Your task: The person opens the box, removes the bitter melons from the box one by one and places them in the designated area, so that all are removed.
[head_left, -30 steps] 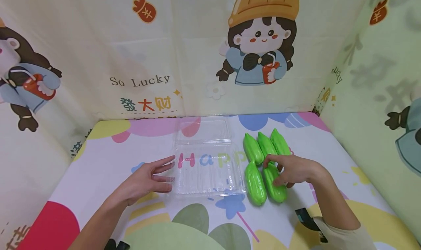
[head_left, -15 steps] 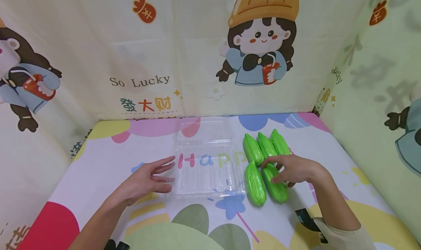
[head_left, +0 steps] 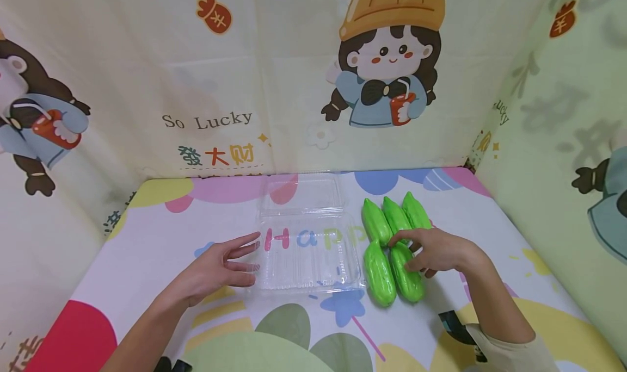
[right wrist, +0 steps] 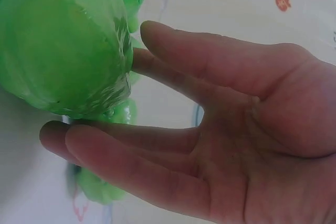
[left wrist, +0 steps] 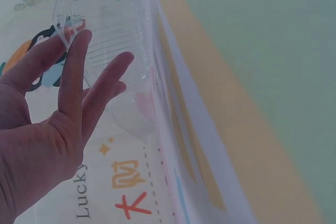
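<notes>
A clear plastic clamshell box [head_left: 308,266] lies open, its lid [head_left: 303,193] folded back toward the wall. My left hand [head_left: 217,268] stands at the box's left side, fingers spread; in the left wrist view the fingertips touch or nearly touch the clear wall [left wrist: 113,40]. To the right lie several glossy green cucumber-shaped pieces, three behind [head_left: 376,222] and two in front. Fingers of my right hand [head_left: 441,249] extend around the front right green piece [head_left: 410,286]. In the right wrist view the thumb [right wrist: 210,56] is apart from that piece [right wrist: 58,40].
The front left green piece [head_left: 379,279] lies against its neighbours, close to the box's right edge. A patterned cloth [head_left: 294,345] covers the table. Printed curtains [head_left: 294,78] stand behind and at both sides.
The front right green piece shifts slightly under my right hand, its near end swinging a little right, then back left. The right hand moves only slightly; my left hand and the box stay put.
</notes>
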The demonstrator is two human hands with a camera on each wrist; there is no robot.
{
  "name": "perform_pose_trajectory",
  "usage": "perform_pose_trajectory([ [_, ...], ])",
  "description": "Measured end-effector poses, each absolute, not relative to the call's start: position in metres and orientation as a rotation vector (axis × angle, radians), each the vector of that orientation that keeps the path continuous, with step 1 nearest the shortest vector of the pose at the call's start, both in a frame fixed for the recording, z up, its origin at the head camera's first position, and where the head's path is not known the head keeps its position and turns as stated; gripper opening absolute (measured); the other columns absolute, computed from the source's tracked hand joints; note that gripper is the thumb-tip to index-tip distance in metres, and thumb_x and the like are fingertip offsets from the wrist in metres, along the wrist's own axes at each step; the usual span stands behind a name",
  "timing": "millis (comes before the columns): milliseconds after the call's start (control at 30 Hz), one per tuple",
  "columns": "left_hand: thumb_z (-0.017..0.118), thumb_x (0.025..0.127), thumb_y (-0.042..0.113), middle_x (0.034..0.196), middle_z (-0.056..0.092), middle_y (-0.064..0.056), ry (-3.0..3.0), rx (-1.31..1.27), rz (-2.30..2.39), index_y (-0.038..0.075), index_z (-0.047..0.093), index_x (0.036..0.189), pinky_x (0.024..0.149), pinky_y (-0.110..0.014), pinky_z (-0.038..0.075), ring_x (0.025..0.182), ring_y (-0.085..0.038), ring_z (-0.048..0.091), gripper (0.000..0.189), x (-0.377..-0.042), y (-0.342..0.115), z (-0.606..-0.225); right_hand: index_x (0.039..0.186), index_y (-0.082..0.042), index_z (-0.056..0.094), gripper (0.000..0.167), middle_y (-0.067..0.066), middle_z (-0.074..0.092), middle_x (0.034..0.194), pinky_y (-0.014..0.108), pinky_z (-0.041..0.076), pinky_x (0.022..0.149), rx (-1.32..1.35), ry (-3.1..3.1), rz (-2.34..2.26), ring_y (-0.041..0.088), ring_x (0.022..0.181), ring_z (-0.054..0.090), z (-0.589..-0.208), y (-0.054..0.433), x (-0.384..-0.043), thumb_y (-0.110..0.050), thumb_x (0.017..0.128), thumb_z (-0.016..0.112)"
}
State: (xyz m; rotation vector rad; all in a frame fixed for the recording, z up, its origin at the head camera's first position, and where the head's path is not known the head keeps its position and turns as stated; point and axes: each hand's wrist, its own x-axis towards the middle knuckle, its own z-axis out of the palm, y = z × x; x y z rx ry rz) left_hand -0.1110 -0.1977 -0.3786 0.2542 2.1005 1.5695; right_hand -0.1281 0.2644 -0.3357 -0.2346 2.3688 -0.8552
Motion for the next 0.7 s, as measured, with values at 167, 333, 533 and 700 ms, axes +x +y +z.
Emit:
perform_pose_trajectory([
  [167, 0.083, 0.088, 0.009, 0.164, 0.038, -0.022, 2.106, 0.246, 1.566, 0.015, 0.034, 0.164, 0.093, -0.040, 0.062, 0.131, -0.041, 0.063, 0.091, -0.110, -0.197, -0.378, 0.137, -0.014, 0.062, 0.050, 0.022, 0.062, 0.123, 0.039, 0.058, 0.064, -0.238, 2.409, -0.810, 0.023, 0.069, 0.063, -0.333, 0.263, -0.128, -0.009, 0.090, 0.077],
  [333, 0.083, 0.088, 0.010, 0.163, 0.040, -0.024, 2.116, 0.233, 1.554, 0.018, 0.035, 0.164, 0.092, -0.039, 0.062, 0.126, -0.039, 0.066, 0.090, -0.110, -0.197, -0.378, 0.140, -0.019, 0.063, 0.050, 0.024, 0.061, 0.130, 0.038, 0.056, 0.063, -0.249, 2.466, -0.739, 0.023, 0.074, 0.063, -0.329, 0.265, -0.126, -0.019, 0.092, 0.078],
  [533, 0.083, 0.090, 0.015, 0.161, 0.043, -0.026, 2.170, 0.247, 1.534, 0.024, 0.036, 0.164, 0.094, -0.039, 0.060, 0.119, -0.033, 0.070, 0.088, -0.110, -0.198, -0.376, 0.142, -0.018, 0.061, 0.050, 0.027, 0.064, 0.134, 0.039, 0.055, 0.070, -0.272, 2.580, -0.637, 0.026, 0.084, 0.070, -0.323, 0.272, -0.125, -0.030, 0.095, 0.075],
  [700, 0.079, 0.094, 0.031, 0.160, 0.045, -0.022, 2.438, 0.244, 1.382, 0.026, 0.033, 0.164, 0.099, -0.045, 0.058, 0.129, -0.035, 0.065, 0.084, -0.107, -0.198, -0.370, 0.141, -0.010, 0.060, 0.050, 0.029, 0.066, 0.128, 0.048, 0.057, 0.077, -0.259, 2.710, -0.548, 0.037, 0.102, 0.070, -0.315, 0.281, -0.119, -0.032, 0.097, 0.071],
])
